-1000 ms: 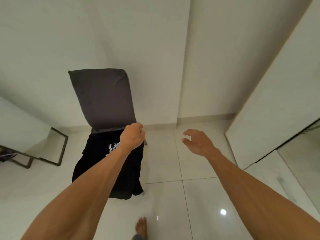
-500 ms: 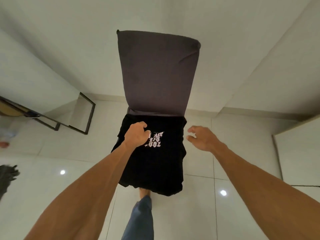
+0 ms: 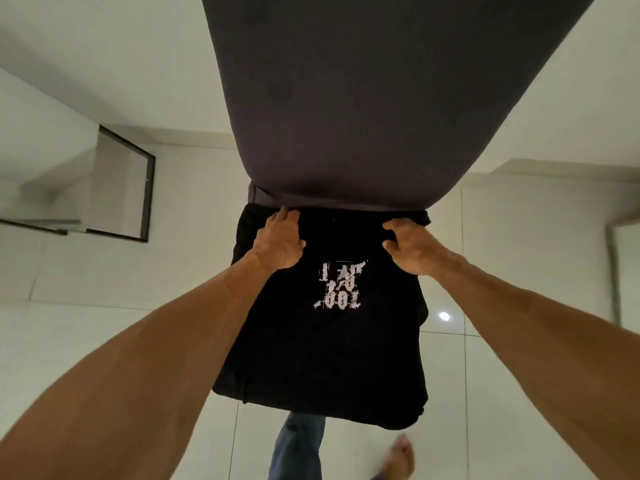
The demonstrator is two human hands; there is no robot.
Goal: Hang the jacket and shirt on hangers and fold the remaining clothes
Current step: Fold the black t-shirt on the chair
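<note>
A black printed T-shirt (image 3: 322,341) lies over a chair seat, below its grey backrest (image 3: 381,98). The left hand (image 3: 278,242) and right hand (image 3: 410,245) pinch its far edge; lifting both corners evenly should keep it flat for folding.

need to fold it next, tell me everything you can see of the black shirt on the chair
The black shirt is soft dark fabric with a distressed white print at mid-chest. It lies draped over the chair seat, its lower edge hanging off the front. The left hand and right hand rest on its top edge, by the grey chair back.
</note>
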